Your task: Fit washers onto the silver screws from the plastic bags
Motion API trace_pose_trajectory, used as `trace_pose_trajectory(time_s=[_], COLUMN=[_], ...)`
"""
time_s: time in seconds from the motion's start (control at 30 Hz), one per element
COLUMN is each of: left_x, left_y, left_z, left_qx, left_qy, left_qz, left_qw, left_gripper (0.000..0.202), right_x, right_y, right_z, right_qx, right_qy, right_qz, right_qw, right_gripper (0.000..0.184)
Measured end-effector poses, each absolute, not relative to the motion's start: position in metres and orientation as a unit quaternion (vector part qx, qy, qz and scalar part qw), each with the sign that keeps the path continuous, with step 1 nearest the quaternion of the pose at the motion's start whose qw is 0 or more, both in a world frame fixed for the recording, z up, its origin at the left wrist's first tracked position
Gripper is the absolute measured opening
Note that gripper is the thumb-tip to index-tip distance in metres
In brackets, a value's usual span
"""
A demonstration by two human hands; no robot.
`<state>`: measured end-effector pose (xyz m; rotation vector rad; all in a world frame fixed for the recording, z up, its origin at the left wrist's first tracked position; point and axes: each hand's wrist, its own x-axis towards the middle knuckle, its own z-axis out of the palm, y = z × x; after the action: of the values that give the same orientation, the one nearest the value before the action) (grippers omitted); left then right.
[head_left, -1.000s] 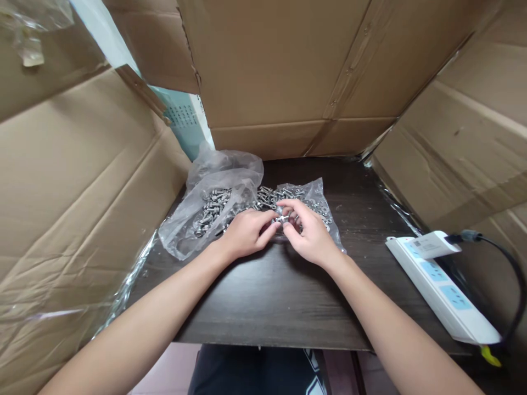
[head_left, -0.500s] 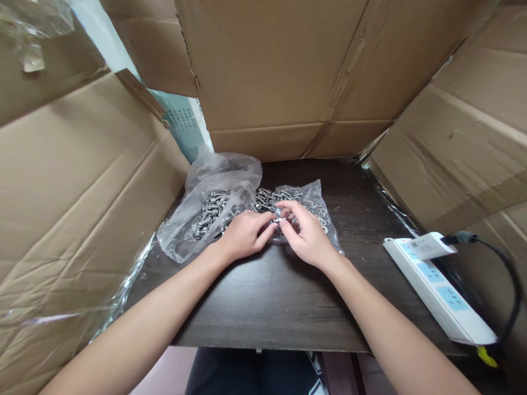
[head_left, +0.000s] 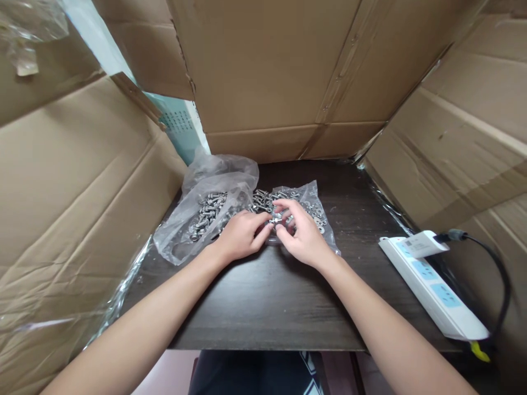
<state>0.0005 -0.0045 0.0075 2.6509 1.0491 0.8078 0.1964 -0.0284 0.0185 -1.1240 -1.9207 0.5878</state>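
A small silvery bolt (head_left: 275, 220) sticks out sideways between my two hands. My left hand (head_left: 244, 235) pinches its left end between thumb and fingertips. Around the bolt's right end my right hand (head_left: 302, 233) is curved, thumb and fingers apart, gripping nothing that I can see. Under and behind the hands, a clear plastic bag (head_left: 312, 190) lies flat with washers (head_left: 318, 213) on it. To the left, a larger crumpled plastic bag (head_left: 173, 233) holds many bolts (head_left: 208, 213), and more loose bolts (head_left: 260, 200) are heaped between the two bags.
A white power strip (head_left: 436, 291) with a plugged-in adapter and black cable (head_left: 489, 252) lies on the right of the dark table (head_left: 263, 302). Cardboard walls (head_left: 267, 66) stand at the back and on both sides.
My right thumb and fingers have spread away from the bolt, which now shows more plainly. The left hand keeps its pinch. The whole view has shifted slightly.
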Motion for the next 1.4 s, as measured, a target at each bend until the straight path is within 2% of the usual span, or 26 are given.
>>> trace_pose_trajectory(time_s=[0.17,0.8,1.0,1.17,1.4], left_x=[0.0003,0.0007,0.0011,0.0007,0.0005], left_y=[-0.0047,-0.0041,-0.0045,-0.0047,-0.0049], left_z=[0.0081,0.0072,0.0071,0.0077,0.0083], left_qx=[0.89,0.892,0.892,0.892,0.893], left_qy=[0.351,0.349,0.343,0.347,0.344], left_qz=[0.275,0.273,0.278,0.276,0.273], left_qw=[0.092,0.094,0.095,0.092,0.099], left_gripper=[0.023,0.02,0.021,0.02,0.022], right_x=[0.1966,0.1979,0.1979,0.1978,0.198], right_y=[-0.0282,-0.0282,-0.0283,-0.0286,-0.0274], right_z=[0.0207,0.0187,0.0196,0.0191,0.0198], right_qx=[-0.464,-0.453,-0.457,-0.44,-0.454], right_qy=[-0.757,-0.77,-0.769,-0.776,-0.772], right_qz=[0.257,0.24,0.241,0.22,0.236], right_qw=[0.381,0.38,0.377,0.395,0.377], right_gripper=[0.027,0.028,0.023,0.027,0.023])
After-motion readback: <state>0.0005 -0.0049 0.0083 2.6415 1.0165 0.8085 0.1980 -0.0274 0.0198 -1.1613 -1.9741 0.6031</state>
